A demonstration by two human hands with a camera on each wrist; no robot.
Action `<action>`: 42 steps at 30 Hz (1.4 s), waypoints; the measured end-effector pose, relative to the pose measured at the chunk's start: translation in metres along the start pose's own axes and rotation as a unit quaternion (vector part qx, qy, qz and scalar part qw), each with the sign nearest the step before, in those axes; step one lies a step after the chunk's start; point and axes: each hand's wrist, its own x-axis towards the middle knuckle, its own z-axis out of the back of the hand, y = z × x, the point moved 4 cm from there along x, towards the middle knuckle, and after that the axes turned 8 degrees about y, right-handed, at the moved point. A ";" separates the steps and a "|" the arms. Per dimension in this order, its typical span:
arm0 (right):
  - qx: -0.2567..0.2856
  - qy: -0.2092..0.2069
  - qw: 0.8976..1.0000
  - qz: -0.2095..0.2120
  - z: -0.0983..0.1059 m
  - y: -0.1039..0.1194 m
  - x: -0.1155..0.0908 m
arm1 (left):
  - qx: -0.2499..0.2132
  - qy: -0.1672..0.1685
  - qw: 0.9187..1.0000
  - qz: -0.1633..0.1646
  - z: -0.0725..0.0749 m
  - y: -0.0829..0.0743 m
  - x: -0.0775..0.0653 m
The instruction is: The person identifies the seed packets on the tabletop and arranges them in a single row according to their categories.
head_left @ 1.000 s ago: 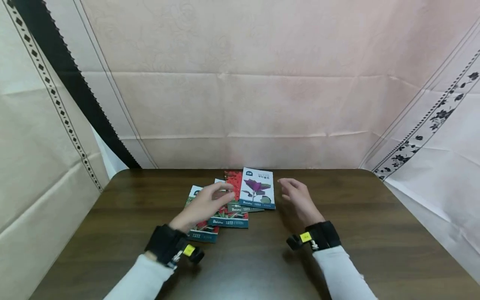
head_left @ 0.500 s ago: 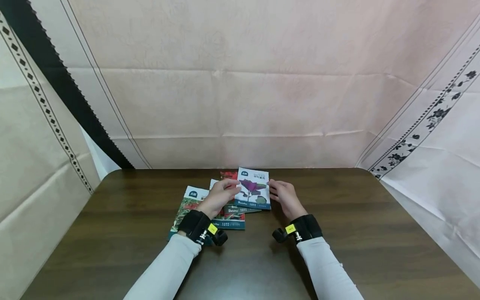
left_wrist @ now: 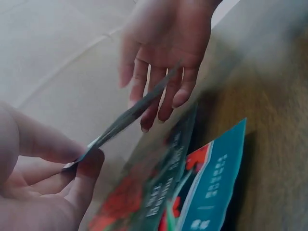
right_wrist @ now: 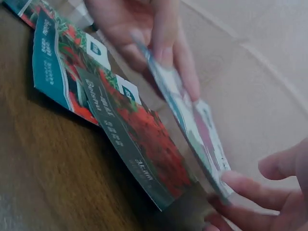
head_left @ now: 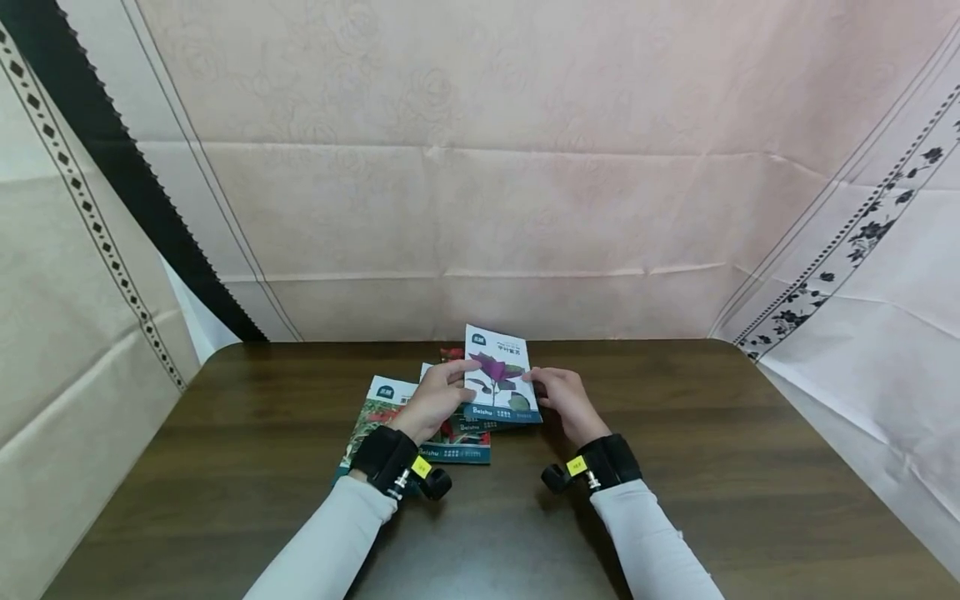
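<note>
- Head view: a white packet [head_left: 498,379] with a purple flower on its front sits over the right end of a loose pile, near the table's far edge. Both hands are at it, and the right wrist view shows it tilted, its face apart from the red packet beside it.
- The left hand [head_left: 433,405] grips the white packet at its left edge, in a narrow pinch between fingertips (plainest in the left wrist view).
- The right hand [head_left: 567,406] touches the opposite edge with its fingertips; I cannot tell whether they pinch it.
- Beneath lies the red packet [right_wrist: 139,139], covered in red flowers, with a dark strip along its bottom.
- It overlaps a teal-edged packet [right_wrist: 45,62], also with red flowers.
- Farthest left is a green packet [head_left: 370,417], partly hidden behind the left hand and its black wristband [head_left: 382,458].
- A similar band [head_left: 611,460] circles the right wrist (each carries a yellow label).
- All lie or hover over a brown wooden table [head_left: 720,467], with a creased pale cloth [head_left: 450,208] hanging behind.
</note>
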 end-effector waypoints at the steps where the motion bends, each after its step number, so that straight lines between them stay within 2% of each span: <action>1: -0.009 0.001 1.000 0.005 -0.001 0.001 -0.001 | 0.003 0.005 1.000 -0.003 0.000 -0.003 -0.003; 4: -0.054 0.003 0.998 0.030 -0.004 0.006 -0.006 | 0.055 0.002 0.998 -0.008 0.002 -0.010 -0.016; 7: -0.112 0.022 0.991 0.071 -0.011 0.016 -0.016 | 0.149 -0.016 0.988 -0.029 0.005 -0.020 -0.034; 10: -0.186 0.073 0.973 0.111 -0.022 0.027 -0.031 | 0.250 -0.035 0.966 -0.053 0.012 -0.028 -0.057; 13: -0.249 0.145 0.947 0.141 -0.038 0.032 -0.046 | 0.301 -0.022 0.951 -0.071 0.021 -0.029 -0.083; 15: -0.277 0.191 0.929 0.151 -0.051 0.033 -0.057 | 0.313 -0.003 0.947 -0.078 0.028 -0.026 -0.101; 16: -0.285 0.213 0.922 0.154 -0.058 0.032 -0.063 | 0.310 0.011 0.948 -0.076 0.032 -0.023 -0.110; 20: -0.304 0.285 0.897 0.150 -0.087 0.024 -0.089 | 0.270 0.080 0.958 -0.047 0.048 -0.004 -0.146; 23: -0.301 0.337 0.879 0.151 -0.107 0.017 -0.110 | 0.237 0.131 0.962 -0.020 0.057 0.011 -0.169; 25: -0.298 0.369 0.867 0.156 -0.120 0.013 -0.123 | 0.226 0.155 0.962 -0.007 0.061 0.019 -0.181; 29: -0.298 0.414 0.846 0.154 -0.139 0.006 -0.141 | 0.238 0.180 0.954 0.014 0.065 0.024 -0.199; 33: -0.308 0.424 0.838 0.152 -0.152 0.003 -0.149 | 0.270 0.187 0.944 0.028 0.067 0.019 -0.209; 38: -0.310 0.425 0.838 0.145 -0.162 0.001 -0.150 | 0.315 0.171 0.932 0.045 0.070 0.014 -0.216; 42: -0.325 0.424 0.831 0.156 -0.169 0.002 -0.149 | 0.352 0.156 0.921 0.051 0.073 0.016 -0.222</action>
